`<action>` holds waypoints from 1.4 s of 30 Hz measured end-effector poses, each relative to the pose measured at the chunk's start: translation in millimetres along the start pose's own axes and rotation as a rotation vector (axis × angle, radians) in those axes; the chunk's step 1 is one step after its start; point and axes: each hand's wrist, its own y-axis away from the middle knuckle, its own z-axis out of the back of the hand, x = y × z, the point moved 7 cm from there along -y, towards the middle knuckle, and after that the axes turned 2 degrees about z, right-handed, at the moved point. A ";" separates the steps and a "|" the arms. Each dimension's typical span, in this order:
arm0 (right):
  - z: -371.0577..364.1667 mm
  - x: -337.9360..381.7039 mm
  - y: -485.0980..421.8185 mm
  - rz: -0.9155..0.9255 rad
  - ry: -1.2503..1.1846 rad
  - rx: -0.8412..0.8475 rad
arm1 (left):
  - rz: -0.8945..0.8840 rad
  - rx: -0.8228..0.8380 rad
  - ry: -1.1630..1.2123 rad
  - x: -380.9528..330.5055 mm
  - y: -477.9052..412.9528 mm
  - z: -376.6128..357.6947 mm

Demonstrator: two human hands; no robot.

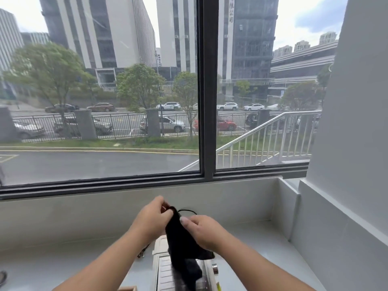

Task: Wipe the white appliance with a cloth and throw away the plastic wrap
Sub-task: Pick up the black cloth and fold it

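Pinching a black cloth (pixel 180 238) between them, both hands hold it up. Left hand (pixel 152 220) grips its top; right hand (pixel 204 233) its edge. It hangs over the appliance (pixel 163 269).

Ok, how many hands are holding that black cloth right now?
2. The left hand pinches the top edge of the black fabric cloth; the right hand grips its right side. Both hold it above the white ribbed appliance on the grey counter.
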 end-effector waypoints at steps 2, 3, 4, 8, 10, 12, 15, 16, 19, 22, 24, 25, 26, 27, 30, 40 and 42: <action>7.2 7.1 -6.4 0.006 -0.274 -0.009 | 0.001 -0.091 0.168 -14.9 -5.4 19.1; 7.3 10.2 -8.8 0.008 -0.369 0.011 | -0.013 -0.131 0.230 -23.3 -7.5 27.5; 6.4 14.5 -10.4 0.022 -0.403 0.038 | -0.032 -0.169 0.289 -32.5 -9.2 36.0; 10.6 20.9 -25.1 0.083 -0.203 0.015 | -0.106 -0.258 0.408 -66.7 -9.6 66.2; 18.6 22.5 -31.2 0.066 -0.319 0.005 | -0.092 -0.303 0.283 -71.0 -5.8 80.2; 30.0 20.7 -35.7 0.029 -0.398 -0.044 | -0.004 -0.329 0.100 -63.4 1.0 92.7; 37.3 16.0 -40.6 -0.018 -0.445 -0.098 | 0.140 -0.284 -0.029 -47.8 8.9 102.6; 36.2 19.4 -41.7 -0.007 -0.432 -0.091 | 0.172 -0.235 -0.031 -41.4 10.4 101.0; 25.8 34.3 -48.4 0.068 -0.432 0.006 | 0.226 -0.023 0.073 -22.8 17.4 89.3; 19.4 30.4 -56.6 0.045 -0.279 0.134 | 0.241 0.064 -0.154 2.1 22.4 88.8; 15.2 26.4 -62.9 0.040 -0.121 0.175 | 0.218 -0.044 -0.276 18.1 18.5 99.2; 13.9 25.5 -66.5 0.049 -0.078 0.157 | 0.203 -0.104 -0.262 23.5 16.6 104.5; 11.7 24.0 -71.4 0.040 -0.065 0.118 | 0.200 -0.158 -0.240 29.6 15.1 110.4; 9.4 22.1 -76.1 0.010 -0.086 0.069 | 0.209 -0.207 -0.234 36.0 13.7 116.8; -2.3 13.8 -85.1 -0.145 -0.314 -0.038 | 0.250 -0.260 -0.265 58.1 5.5 132.4; -72.6 72.3 -103.4 -0.396 -0.832 0.042 | 0.445 -0.014 0.492 121.3 -25.7 155.7; -81.5 91.0 -111.3 -0.335 -0.940 0.068 | 0.427 -0.030 0.460 126.6 -33.6 167.3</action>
